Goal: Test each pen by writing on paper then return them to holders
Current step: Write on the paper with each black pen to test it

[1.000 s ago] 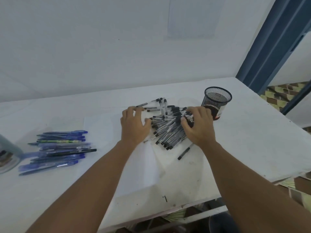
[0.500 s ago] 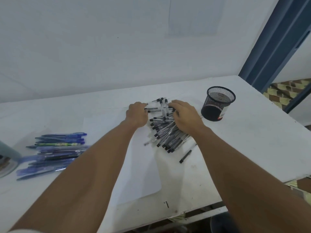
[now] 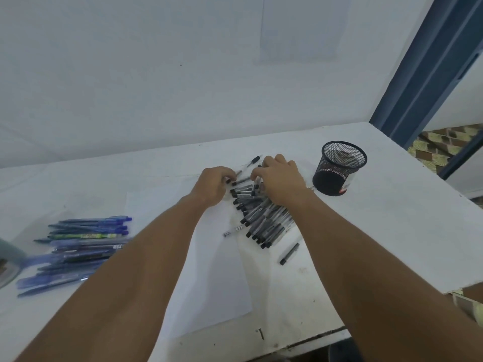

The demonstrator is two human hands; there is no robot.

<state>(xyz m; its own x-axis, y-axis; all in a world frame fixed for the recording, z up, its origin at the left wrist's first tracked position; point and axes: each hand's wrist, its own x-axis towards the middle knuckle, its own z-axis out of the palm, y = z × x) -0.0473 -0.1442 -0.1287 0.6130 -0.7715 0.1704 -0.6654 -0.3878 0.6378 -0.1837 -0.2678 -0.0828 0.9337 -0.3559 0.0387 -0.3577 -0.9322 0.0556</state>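
A pile of black-capped clear pens (image 3: 264,220) lies on the white table (image 3: 379,231), partly over a white sheet of paper (image 3: 217,283). My left hand (image 3: 213,185) is at the pile's far left edge, fingers curled down onto the pen ends. My right hand (image 3: 281,178) covers the far end of the pile, fingers curled over several pens. An empty black mesh pen holder (image 3: 339,168) stands just right of my right hand. One black pen (image 3: 289,253) lies apart at the near right of the pile.
A heap of blue pens (image 3: 86,239) lies at the left. Beside it, at the frame's left edge, is part of a grey-green container (image 3: 7,262). The table's front edge (image 3: 313,338) is close to me. A blue door frame (image 3: 423,74) rises at the right.
Both hands have moved from the sides of the pile to its far end and come closer together, with fingers curling onto the pens. The pile looks tighter.
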